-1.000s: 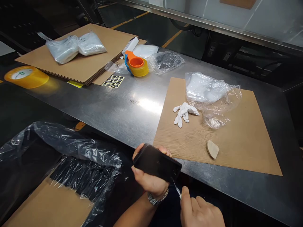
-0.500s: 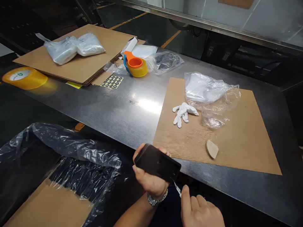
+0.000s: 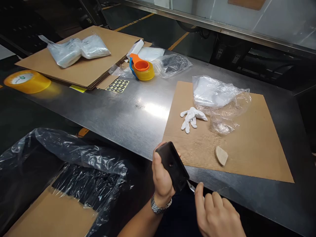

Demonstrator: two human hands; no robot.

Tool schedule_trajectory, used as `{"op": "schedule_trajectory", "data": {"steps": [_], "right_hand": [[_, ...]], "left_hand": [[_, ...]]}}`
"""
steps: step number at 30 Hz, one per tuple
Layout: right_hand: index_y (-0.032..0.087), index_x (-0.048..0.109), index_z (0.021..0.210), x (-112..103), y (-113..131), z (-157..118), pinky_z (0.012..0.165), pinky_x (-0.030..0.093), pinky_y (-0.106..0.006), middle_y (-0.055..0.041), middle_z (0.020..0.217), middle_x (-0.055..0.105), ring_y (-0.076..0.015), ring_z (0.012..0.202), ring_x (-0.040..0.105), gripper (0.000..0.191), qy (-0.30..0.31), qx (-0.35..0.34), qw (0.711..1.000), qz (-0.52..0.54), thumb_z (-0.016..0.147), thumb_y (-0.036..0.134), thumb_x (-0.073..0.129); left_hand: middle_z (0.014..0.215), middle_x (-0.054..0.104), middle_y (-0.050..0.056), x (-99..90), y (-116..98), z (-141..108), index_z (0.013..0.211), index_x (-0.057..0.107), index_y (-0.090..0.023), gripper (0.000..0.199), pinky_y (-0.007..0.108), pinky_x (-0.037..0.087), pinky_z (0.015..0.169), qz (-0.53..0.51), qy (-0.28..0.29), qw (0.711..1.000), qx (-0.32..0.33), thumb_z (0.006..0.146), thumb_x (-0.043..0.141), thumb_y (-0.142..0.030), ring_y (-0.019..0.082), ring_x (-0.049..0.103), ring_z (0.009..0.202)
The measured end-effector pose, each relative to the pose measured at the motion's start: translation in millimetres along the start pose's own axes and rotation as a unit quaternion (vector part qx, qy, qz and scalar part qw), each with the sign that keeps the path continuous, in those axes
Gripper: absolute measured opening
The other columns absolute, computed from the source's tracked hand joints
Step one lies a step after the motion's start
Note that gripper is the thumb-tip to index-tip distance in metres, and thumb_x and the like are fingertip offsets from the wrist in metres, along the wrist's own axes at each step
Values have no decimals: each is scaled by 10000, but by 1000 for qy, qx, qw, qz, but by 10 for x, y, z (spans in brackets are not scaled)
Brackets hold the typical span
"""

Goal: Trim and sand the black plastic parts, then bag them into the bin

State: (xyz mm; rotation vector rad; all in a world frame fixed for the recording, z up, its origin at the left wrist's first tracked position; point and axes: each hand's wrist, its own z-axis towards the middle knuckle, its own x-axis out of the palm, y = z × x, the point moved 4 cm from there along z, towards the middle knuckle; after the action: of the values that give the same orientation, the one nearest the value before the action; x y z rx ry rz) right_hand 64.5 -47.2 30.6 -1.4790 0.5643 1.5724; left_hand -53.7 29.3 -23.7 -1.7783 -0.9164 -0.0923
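Note:
My left hand point(image 3: 161, 177), with a metal watch on its wrist, is wrapped round a black rectangular plastic part point(image 3: 172, 164), shaped like a shallow case with a small round hole. My right hand point(image 3: 217, 210) grips a small craft knife point(image 3: 191, 186) whose handle is mostly hidden by the fingers. Its pale, pointed blade meets or nearly meets the lower right edge of the black part; whether it touches I cannot tell. Both hands are in front of the near edge of the metal table point(image 3: 118, 121).
A cardboard sheet point(image 3: 256, 148) carries a white glove point(image 3: 191, 119), a clear plastic bag point(image 3: 214, 92) and a wedge-shaped beige block point(image 3: 221, 155). Further left are a tape dispenser point(image 3: 143, 69), stickers point(image 3: 118, 85), stacked cardboard point(image 3: 98, 65) and a tape roll point(image 3: 27, 81). A plastic-lined box point(image 3: 81, 148) stands lower left.
My left hand has shifted right and turned the black part steeper, bringing its hollow side into view. My right hand with the knife has moved slightly right and up.

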Motion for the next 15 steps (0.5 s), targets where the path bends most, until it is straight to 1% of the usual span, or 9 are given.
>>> {"op": "schedule_trajectory", "data": {"steps": [4,6,7,8,10,11,12,13,15], "right_hand": [[75,598,941,7,-154,38,406,266,-245,-5,471,508,-113,409,477,306,-16,9,995,96,833,48,313],[107,583,861,30,-225,84,401,267,-235,-1,491,531,-105,402,481,275,31,36,973,224,881,121,309],[125,568,818,65,-246,105,398,267,-226,7,491,527,-97,393,471,288,88,59,944,313,905,167,297],[143,552,794,110,-247,117,396,270,-212,20,478,510,-87,383,456,312,162,88,893,411,924,218,278],[164,529,801,184,-189,104,392,280,-181,55,431,444,-68,356,407,356,303,150,735,588,940,321,241],[169,523,818,200,-154,92,387,278,-169,71,411,408,-62,346,381,367,346,180,655,647,935,368,238],[170,518,829,207,-123,83,378,269,-161,83,396,378,-58,338,356,373,371,205,589,688,922,412,249],[168,514,826,211,-100,77,370,257,-156,89,388,356,-56,336,335,378,382,224,542,714,903,450,273],[162,513,795,216,-69,68,367,239,-155,90,390,345,-54,350,319,395,392,247,498,733,857,510,336]], "left_hand": [[664,622,28,10,57,25,1175,482,-201,501,229,453,513,-39,1,994,-103,827,392,-550,139,571,559],[644,612,30,30,82,31,1173,483,-190,501,217,443,494,-59,7,988,-144,829,391,-542,132,556,535],[639,607,30,44,94,32,1170,482,-189,493,213,436,481,-67,14,984,-163,833,387,-536,129,546,520],[638,603,30,58,102,31,1169,477,-194,481,212,429,468,-72,22,981,-179,837,381,-529,127,536,506],[641,595,29,83,107,27,1172,462,-209,456,213,420,451,-76,38,977,-197,848,363,-514,128,524,494],[643,593,29,93,102,25,1175,454,-215,446,215,418,449,-76,44,976,-199,853,354,-507,130,523,495],[644,591,31,100,93,22,1177,448,-218,440,215,416,446,-74,49,977,-196,857,346,-502,132,521,497],[645,591,34,105,83,19,1176,446,-215,439,215,414,444,-71,52,978,-191,859,339,-501,133,519,499],[648,593,40,114,65,10,1173,444,-208,441,213,407,436,-60,57,980,-182,863,328,-499,133,511,496]]}}
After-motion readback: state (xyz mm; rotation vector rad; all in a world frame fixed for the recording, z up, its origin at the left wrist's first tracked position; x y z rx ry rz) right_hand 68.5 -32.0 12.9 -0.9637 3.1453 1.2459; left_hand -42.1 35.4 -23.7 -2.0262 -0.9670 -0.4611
